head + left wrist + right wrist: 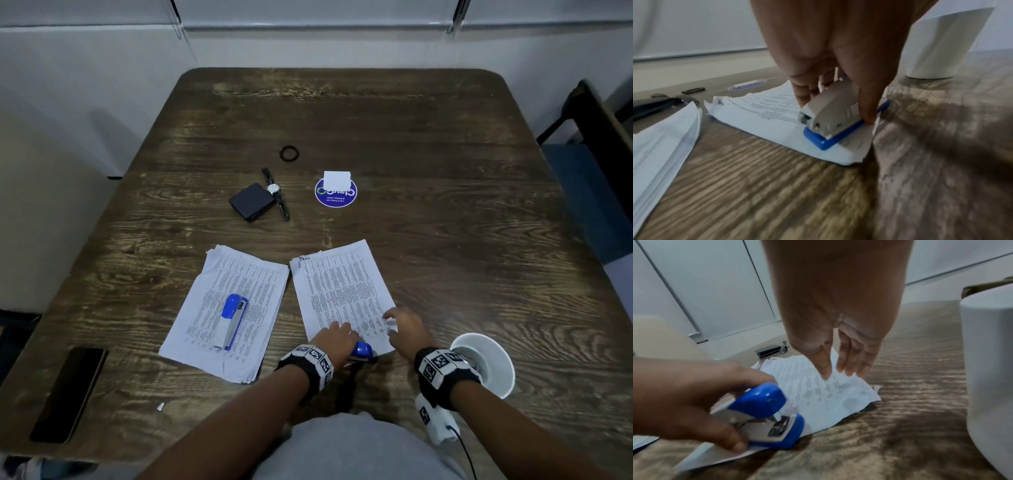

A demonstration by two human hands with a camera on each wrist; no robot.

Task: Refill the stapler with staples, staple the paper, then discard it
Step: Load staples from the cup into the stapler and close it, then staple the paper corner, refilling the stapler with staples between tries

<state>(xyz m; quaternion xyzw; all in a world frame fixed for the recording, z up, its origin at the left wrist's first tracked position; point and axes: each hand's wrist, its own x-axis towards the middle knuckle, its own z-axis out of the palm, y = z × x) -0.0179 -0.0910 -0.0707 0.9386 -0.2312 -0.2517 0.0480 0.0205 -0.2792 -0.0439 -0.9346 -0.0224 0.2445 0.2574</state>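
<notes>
A printed paper (342, 291) lies on the wooden table (445, 205) in front of me. My left hand (337, 337) grips a blue and grey stapler (361, 351) at the sheet's near edge. In the left wrist view, thumb and fingers pinch the sides of the stapler (834, 110), and its blue base rests on the paper (760, 110). The stapler's mouth (777, 423) stands slightly apart. My right hand (838, 369) hovers with straight fingers over the paper's (828, 395) near right corner, holding nothing. A second stapler (231, 320) lies on a paper stack (260, 291) to the left.
A white round bin (486, 363) stands just right of my right wrist. A phone (68, 394) lies near the front left edge. Further back are a wallet (251, 202), a watch (275, 192), a hair tie (289, 153) and a small white box (337, 178) on a blue sticker.
</notes>
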